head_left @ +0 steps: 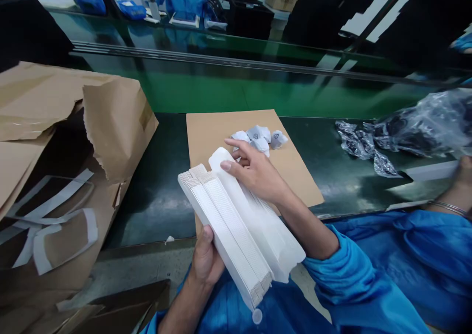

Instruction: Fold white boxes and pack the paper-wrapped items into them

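Note:
A thick stack of thin white folded pieces [232, 236], with ribbed edges, lies tilted in front of my body. My left hand [207, 260] is closed around its lower left side, thumb on top. A white, slightly see-through sheet or sleeve [269, 238] lies along the stack's right side. My right hand [254, 169] pinches the sheet's far end between thumb and fingers. Just beyond that hand, several small white wrapped bundles [258, 136] rest on a brown cardboard sheet [212, 132]. What the stacked pieces are, I cannot tell.
An open brown carton [121, 127] with white strips [90, 226] stands left. Clear plastic bags [416, 127] with dark contents lie right on the dark green bench [147, 201]. Another person's arm [457, 189] reaches in at right. People in blue work beyond the green partition [221, 88].

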A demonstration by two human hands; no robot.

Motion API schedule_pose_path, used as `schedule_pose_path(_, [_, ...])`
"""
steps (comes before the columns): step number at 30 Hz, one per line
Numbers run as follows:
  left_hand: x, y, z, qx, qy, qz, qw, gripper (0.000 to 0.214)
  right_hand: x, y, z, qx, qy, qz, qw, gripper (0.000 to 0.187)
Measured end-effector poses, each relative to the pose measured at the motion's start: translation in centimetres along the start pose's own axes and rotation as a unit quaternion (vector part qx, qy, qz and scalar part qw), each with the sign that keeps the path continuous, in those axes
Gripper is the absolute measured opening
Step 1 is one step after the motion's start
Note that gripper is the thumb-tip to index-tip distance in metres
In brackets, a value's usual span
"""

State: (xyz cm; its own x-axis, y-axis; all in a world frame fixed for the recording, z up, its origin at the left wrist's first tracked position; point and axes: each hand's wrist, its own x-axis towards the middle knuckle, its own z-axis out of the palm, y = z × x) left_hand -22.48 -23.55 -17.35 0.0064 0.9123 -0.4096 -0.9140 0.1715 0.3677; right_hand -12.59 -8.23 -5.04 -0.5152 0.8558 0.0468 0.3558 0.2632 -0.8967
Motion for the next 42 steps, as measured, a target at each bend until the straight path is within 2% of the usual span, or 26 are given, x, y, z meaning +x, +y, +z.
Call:
schedule_pose_path(3, [0.2, 0.1, 0.3, -0.019, 0.038, 0.026, 0.999, 0.072, -2.4, 0.3, -0.4, -0.039, -0.041, 0.034, 0.998, 0.079])
schedule_pose_path(6, [0.3, 0.4, 0.1, -0.022, 0.057, 0.034, 0.998, 0.079, -4.5, 0.9, -0.4, -0.062, -0.069, 0.052, 0.994, 0.083])
schedule_pose_path(9, [0.2, 0.6, 0.0, -0.013, 0.043, 0.033, 0.998, 0.083, -5.5, 1.2, -0.2, -0.058, -0.071, 0.056, 0.994, 0.082])
schedule_pose_path(12, [-0.1, 1.0, 0.3, -0.006, 0.036, 0.040, 0.999, 0.084, -5.3, 1.0, -0.6, -0.023, -0.053, 0.075, 0.995, 0.083])
schedule_pose_path(14, [-0.4, 1.6, 0.8, 0.006, 0.064, 0.066, 0.996, 0.082, -4.9, 0.9, -1.3, 0.004, -0.024, 0.084, 0.996, 0.084])
schedule_pose_path(18, [-1.0, 3.6, 2.0, 0.061, 0.129, 0.115, 0.983, 0.073, -4.0, 1.6, -3.0, 0.068, 0.035, 0.099, 0.992, 0.089])
schedule_pose_path(21, [-1.6, 5.3, 2.7, 0.112, 0.122, 0.110, 0.980, 0.070, -3.7, 2.8, -3.6, 0.095, 0.065, 0.116, 0.987, 0.091])
schedule_pose_path(29, [-2.4, 8.5, 4.0, 0.229, 0.121, 0.095, 0.961, 0.068, -5.2, 4.7, -3.9, 0.162, 0.053, 0.132, 0.976, 0.094])
schedule_pose_path(32, [-2.7, 9.5, 4.2, 0.286, 0.103, 0.129, 0.944, 0.069, -5.9, 5.1, -4.0, 0.196, 0.053, 0.130, 0.970, 0.095])
schedule_pose_path(34, [-3.2, 10.6, 4.4, 0.364, 0.082, 0.211, 0.904, 0.063, -6.2, 5.4, -4.2, 0.215, 0.054, 0.127, 0.967, 0.095])
schedule_pose_path(36, [-4.2, 11.9, 4.8, 0.469, 0.032, 0.318, 0.823, 0.051, -6.5, 5.7, -4.4, 0.231, 0.052, 0.122, 0.964, 0.095])
schedule_pose_path(38, [-5.1, 13.4, 5.5, 0.540, -0.037, 0.396, 0.742, 0.039, -6.7, 6.0, -4.6, 0.244, 0.048, 0.114, 0.962, 0.095])
schedule_pose_path(40, [-5.4, 14.5, 6.1, 0.586, -0.131, 0.431, 0.674, 0.027, -6.9, 6.3, -4.9, 0.254, 0.048, 0.104, 0.961, 0.096])
schedule_pose_path(42, [-4.8, 15.2, 6.3, 0.623, -0.208, 0.454, 0.603, 0.019, -7.2, 6.6, -5.1, 0.262, 0.049, 0.097, 0.959, 0.096])
